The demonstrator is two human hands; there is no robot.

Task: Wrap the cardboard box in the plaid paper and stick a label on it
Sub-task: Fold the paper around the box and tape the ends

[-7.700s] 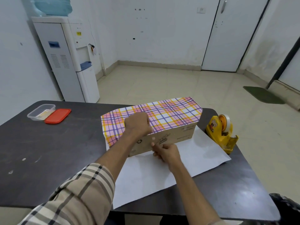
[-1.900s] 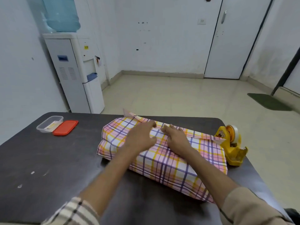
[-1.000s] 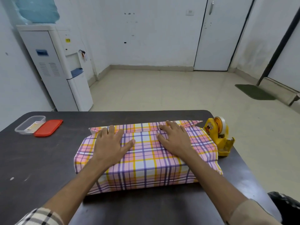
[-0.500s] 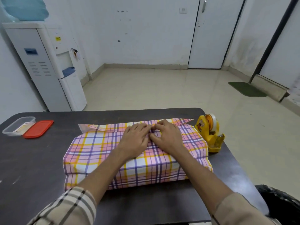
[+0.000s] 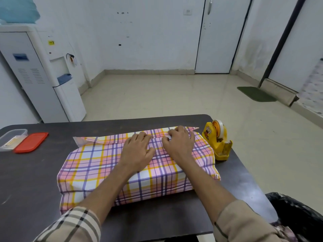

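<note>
Since half a second ago your hands have parted: they met at the seam then, and a strip of plaid now shows between them. Your right fingers [image 5: 172, 135] are bent, tips down on the overlapping edge at the far side of the parcel; whether they pinch that edge or only press it, I cannot tell. Your left fingers [image 5: 139, 137] lie nearly straight and together, released, pointing at the same seam. Your right hand [image 5: 180, 145] and left hand [image 5: 138, 153] both rest on top of the plaid paper [image 5: 97, 165], which covers the cardboard box completely; the box itself is hidden beneath, near the middle of the dark table [image 5: 35, 182]. Along the far side one paper edge stands out as a loose flap, its pointed tip reaching toward the yellow tape dispenser [image 5: 217, 142]. Both ends of the wrap are open: the left end sags to the tabletop, the right end flares out just beside the dispenser. Room on the right is tight, with the dispenser close to the table's right edge. Bare tabletop lies to the left and in front of the parcel. A red lid [image 5: 31, 142] and a clear container [image 5: 12, 138] sit together at the far left, well apart from the paper.
</note>
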